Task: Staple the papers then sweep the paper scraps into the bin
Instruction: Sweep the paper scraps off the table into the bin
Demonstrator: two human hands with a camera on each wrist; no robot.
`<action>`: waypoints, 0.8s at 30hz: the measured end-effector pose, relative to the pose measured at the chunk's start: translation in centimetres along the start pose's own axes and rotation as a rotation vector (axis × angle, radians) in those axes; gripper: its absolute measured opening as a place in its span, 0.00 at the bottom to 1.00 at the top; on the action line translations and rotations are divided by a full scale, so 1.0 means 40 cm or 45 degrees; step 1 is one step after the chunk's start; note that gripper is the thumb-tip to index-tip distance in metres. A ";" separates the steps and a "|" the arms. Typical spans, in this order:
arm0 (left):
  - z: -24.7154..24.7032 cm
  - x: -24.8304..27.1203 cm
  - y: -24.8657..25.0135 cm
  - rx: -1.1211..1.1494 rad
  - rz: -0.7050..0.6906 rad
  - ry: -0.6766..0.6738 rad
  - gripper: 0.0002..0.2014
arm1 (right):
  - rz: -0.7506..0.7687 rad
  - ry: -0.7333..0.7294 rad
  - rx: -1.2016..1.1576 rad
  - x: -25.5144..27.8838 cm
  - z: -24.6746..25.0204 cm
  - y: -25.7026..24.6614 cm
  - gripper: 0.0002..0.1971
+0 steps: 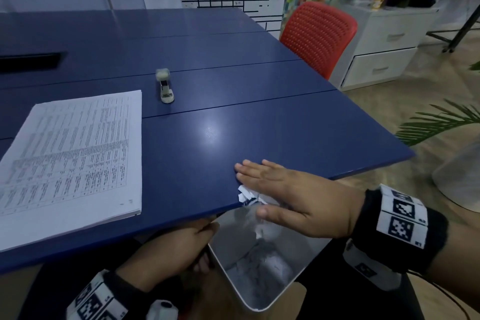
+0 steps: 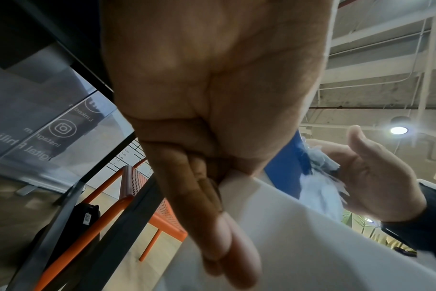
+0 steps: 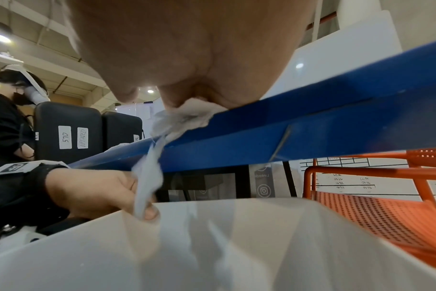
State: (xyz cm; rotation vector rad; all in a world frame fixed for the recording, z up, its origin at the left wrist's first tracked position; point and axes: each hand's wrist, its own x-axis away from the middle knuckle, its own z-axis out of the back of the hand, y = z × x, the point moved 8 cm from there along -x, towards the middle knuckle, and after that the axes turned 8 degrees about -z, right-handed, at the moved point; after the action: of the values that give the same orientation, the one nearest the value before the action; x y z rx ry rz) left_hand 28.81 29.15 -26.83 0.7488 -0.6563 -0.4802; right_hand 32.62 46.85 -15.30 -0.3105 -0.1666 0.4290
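Note:
My right hand (image 1: 280,189) lies flat with straight fingers on the blue table's (image 1: 259,125) front edge, pressing white paper scraps (image 1: 246,196) over the lip. Scraps (image 3: 147,173) hang and fall from the edge toward the white bin (image 1: 262,262). Below the tabletop my left hand (image 1: 179,249) grips the bin's rim (image 2: 274,206), fingers curled round it. The bin (image 3: 236,246) sits tilted under the edge with scraps lying inside. A stack of printed papers (image 1: 70,153) rests on the table at the left. Behind it, a grey stapler (image 1: 165,86) sits alone.
A red mesh chair (image 1: 317,34) stands at the table's far right corner. White drawers (image 1: 384,47) and a green plant (image 1: 441,122) are on the right. Another person (image 3: 10,118) and black cases (image 3: 67,130) show in the right wrist view.

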 end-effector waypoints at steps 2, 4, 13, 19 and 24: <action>-0.002 0.002 -0.003 0.001 0.031 0.002 0.14 | 0.015 0.004 0.001 0.033 -0.006 -0.009 0.34; -0.005 0.000 -0.009 -0.003 0.058 0.000 0.14 | 0.013 -0.016 -0.001 0.073 -0.012 -0.014 0.34; -0.005 -0.002 0.002 -0.021 0.069 0.027 0.17 | -0.137 0.201 -0.140 0.094 0.049 0.050 0.34; -0.009 -0.003 -0.001 -0.017 0.079 0.024 0.19 | -0.114 0.088 0.165 0.055 0.010 0.040 0.35; -0.007 -0.004 -0.002 0.011 0.072 0.044 0.19 | 0.152 0.088 0.103 0.150 -0.076 -0.053 0.27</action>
State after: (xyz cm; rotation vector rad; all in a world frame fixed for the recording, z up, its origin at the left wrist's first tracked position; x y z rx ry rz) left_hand 28.87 29.30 -27.10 0.7437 -0.6459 -0.4122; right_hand 39.49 46.82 -16.90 -0.2559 -0.0633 0.5408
